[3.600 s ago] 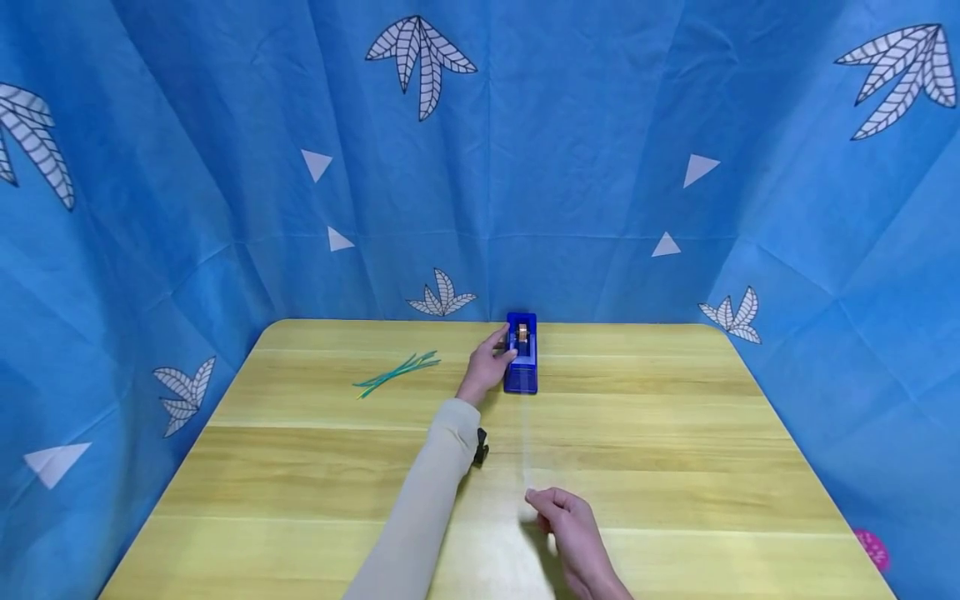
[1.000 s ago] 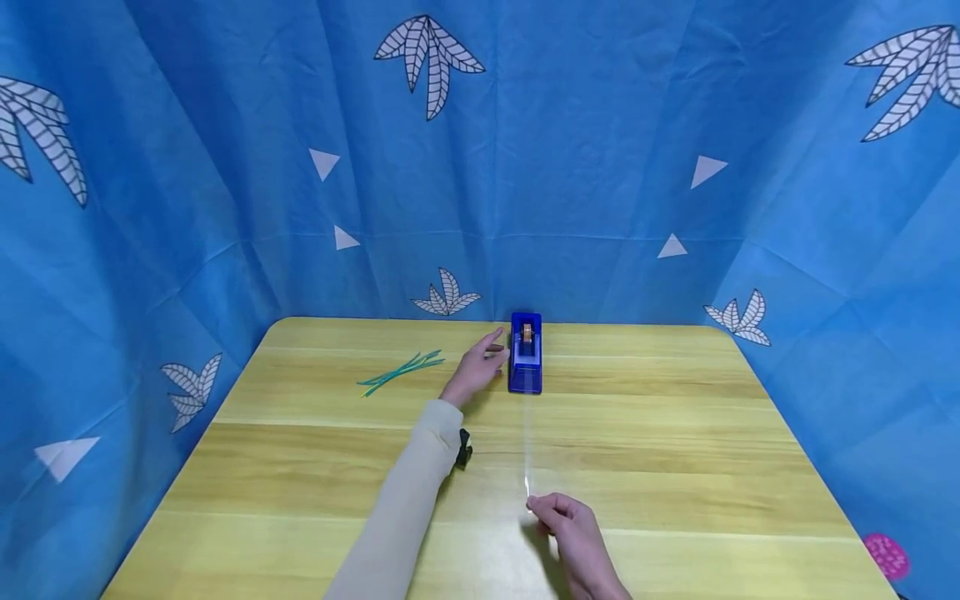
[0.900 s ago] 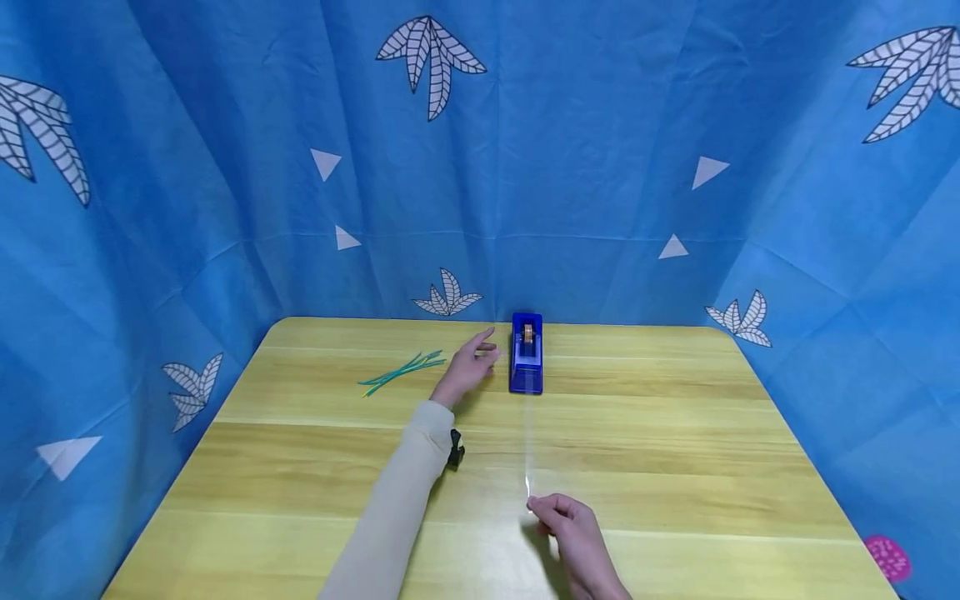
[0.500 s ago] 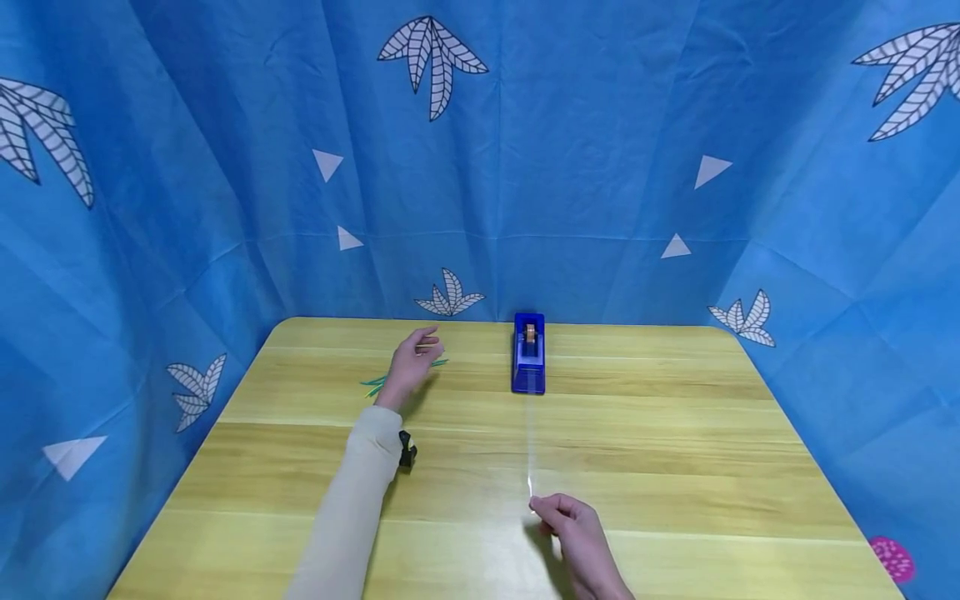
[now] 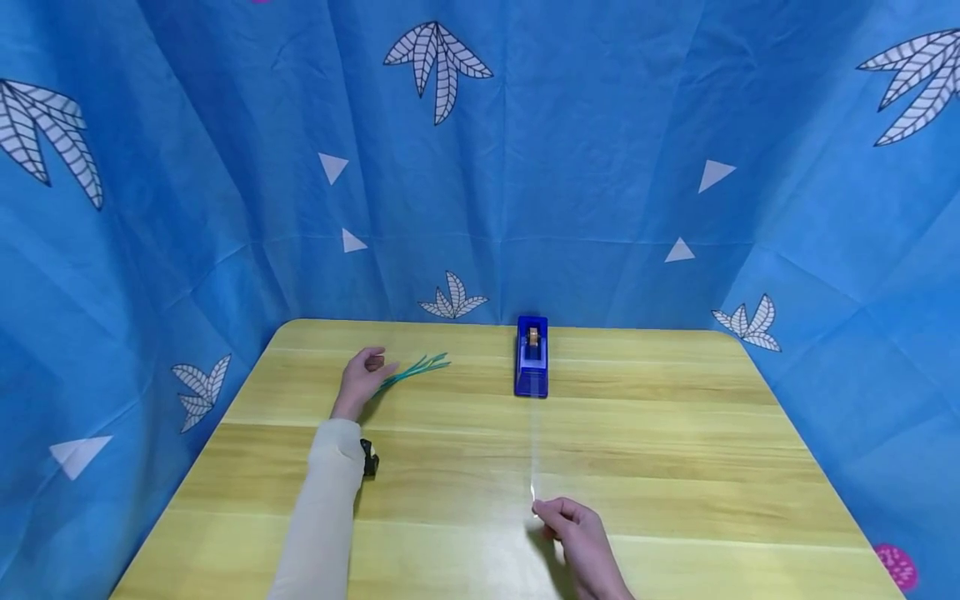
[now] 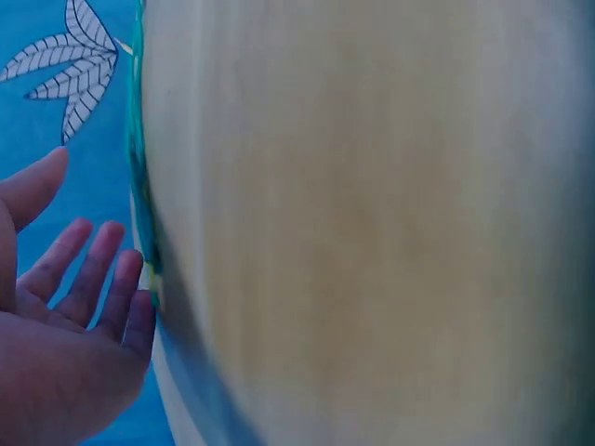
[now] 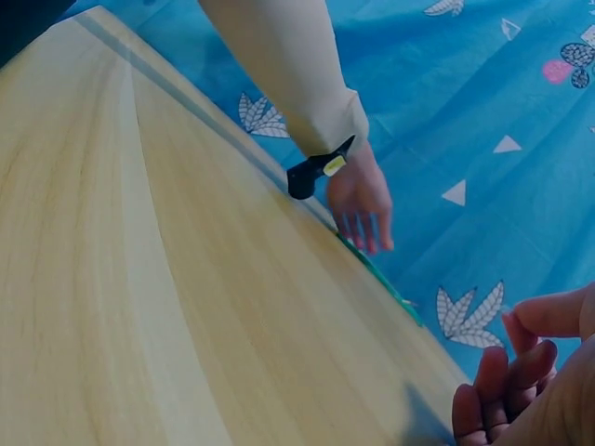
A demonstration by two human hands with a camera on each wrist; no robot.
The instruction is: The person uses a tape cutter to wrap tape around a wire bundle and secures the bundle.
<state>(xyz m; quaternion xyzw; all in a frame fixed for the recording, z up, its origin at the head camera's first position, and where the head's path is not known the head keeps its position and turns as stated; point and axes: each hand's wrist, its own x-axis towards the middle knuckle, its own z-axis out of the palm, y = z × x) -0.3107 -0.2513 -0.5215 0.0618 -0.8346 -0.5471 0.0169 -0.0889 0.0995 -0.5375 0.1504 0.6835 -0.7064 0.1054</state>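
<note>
My right hand (image 5: 583, 537) pinches the free end of a strip of clear tape (image 5: 535, 454) between thumb and forefinger. The tape runs straight back to a blue tape dispenser (image 5: 532, 385) near the table's far edge. Over at the left, my left hand (image 5: 362, 382) hovers by the near end of a loose bundle of thin green strips (image 5: 418, 367) and hides part of it. In the left wrist view its fingers (image 6: 88, 279) are spread and gently bent, with nothing gripped. The right wrist view shows the left hand (image 7: 363, 203) above the green strips (image 7: 386, 279).
Everything lies on a light wooden table (image 5: 660, 467). A blue curtain (image 5: 585, 167) with leaf and triangle prints hangs behind and at both sides. A small black device (image 5: 369, 458) sits at the left wrist.
My left hand has let go of the tape dispenser and travelled left to the green strips. The right hand has stayed nearly still, holding the tape drawn out.
</note>
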